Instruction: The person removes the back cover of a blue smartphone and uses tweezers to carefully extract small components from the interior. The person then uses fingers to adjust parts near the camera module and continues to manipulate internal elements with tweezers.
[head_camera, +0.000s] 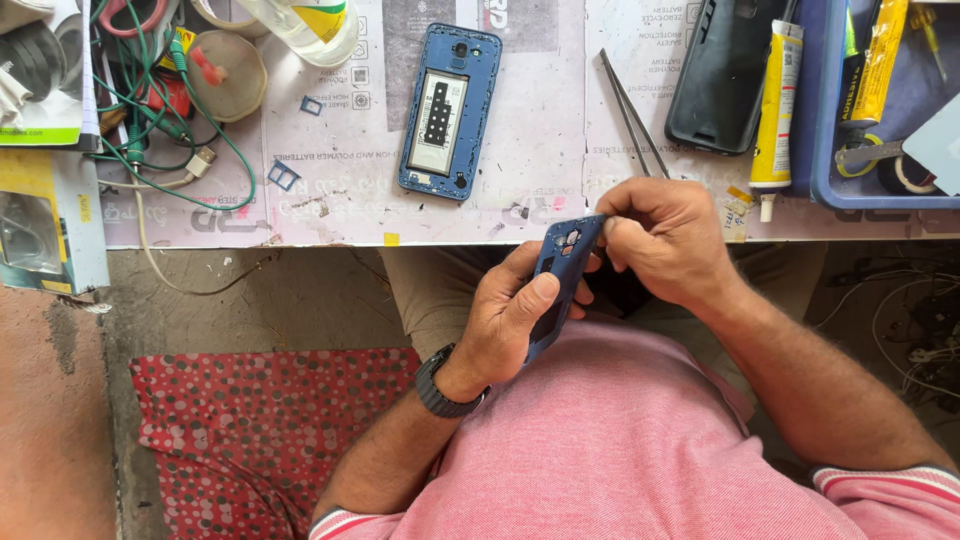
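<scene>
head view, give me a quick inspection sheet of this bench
surface: white bench top covered with printed sheets, scuffed and stained.
job's things: blue phone back cover held over the lap; opened blue phone lies flat on the bench, apart from the hands.
clutter: tweezers, black case, glue tube, blue tray with tape and tools, plastic bottle, round lid.
grips: left hand wraps the cover from below, thumb on its face; right hand pinches its top edge.
cables: green wires tangled at far left; a white cable hangs off the edge.
surroundings: red dotted mat on a concrete floor.
</scene>
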